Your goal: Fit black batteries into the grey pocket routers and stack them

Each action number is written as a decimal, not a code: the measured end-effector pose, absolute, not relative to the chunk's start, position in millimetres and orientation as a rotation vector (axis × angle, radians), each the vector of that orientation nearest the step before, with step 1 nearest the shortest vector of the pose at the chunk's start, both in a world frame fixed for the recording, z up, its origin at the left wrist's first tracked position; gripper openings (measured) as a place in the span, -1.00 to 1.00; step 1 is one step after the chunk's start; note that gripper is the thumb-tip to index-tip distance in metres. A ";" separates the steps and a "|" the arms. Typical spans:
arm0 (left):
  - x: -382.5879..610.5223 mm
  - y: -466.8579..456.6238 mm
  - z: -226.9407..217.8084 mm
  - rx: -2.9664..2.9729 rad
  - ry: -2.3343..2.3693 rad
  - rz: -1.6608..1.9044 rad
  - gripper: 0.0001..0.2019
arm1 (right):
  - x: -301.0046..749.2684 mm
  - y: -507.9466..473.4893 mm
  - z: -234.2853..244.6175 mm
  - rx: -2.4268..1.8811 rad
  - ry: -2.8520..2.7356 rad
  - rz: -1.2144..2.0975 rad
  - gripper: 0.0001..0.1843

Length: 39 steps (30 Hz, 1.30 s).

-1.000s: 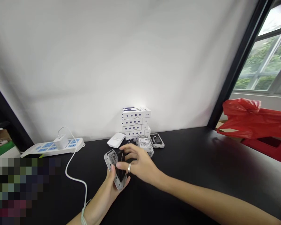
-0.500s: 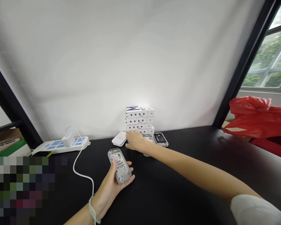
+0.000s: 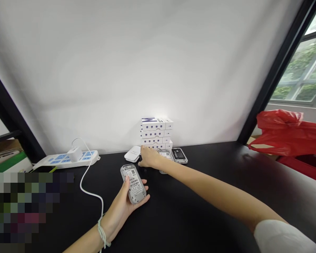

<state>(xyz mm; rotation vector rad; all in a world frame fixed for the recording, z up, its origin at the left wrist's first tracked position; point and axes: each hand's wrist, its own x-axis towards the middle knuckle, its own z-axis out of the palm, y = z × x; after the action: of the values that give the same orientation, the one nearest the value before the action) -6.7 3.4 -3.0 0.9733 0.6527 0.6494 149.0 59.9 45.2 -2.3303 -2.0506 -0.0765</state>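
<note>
My left hand is closed on a grey handheld device, held face up over the black table with its labelled inside showing. My right hand is stretched to the back of the table, fingers curled down at the foot of a stack of white boxes. What its fingers hold is hidden. It lies between a white cover on its left and more open devices on its right. A small dark piece lies just in front of it.
A white power strip with a plugged charger lies at the back left, and its white cable trails toward my left wrist. A red plastic bag sits at the right under the window. A white wall stands behind.
My right hand left the device in my left hand, reached back to the foot of the box stack and has stayed there. The black piece it held is no longer seen in it.
</note>
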 end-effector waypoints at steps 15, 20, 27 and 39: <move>-5.8 0.6 0.7 1.005 0.670 0.655 -0.51 | 149.3 33.8 65.4 -2.287 -2.262 -0.090 -0.07; -5.0 -1.2 2.0 1.004 0.696 0.667 -0.53 | 157.0 32.3 62.1 -2.176 -2.480 -0.136 -0.19; -5.1 -6.6 7.7 1.018 0.700 0.669 -0.54 | 168.0 25.7 54.3 -1.967 -2.536 -0.256 -0.40; -7.7 -22.3 5.2 1.092 0.534 0.403 -0.42 | 172.8 -48.1 20.7 -1.271 -2.558 -0.024 0.26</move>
<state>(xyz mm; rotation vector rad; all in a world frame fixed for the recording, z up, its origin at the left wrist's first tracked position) -7.7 -22.3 5.2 1.0916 0.5339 0.4030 172.8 -48.1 20.7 -1.2710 -2.5578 -0.0244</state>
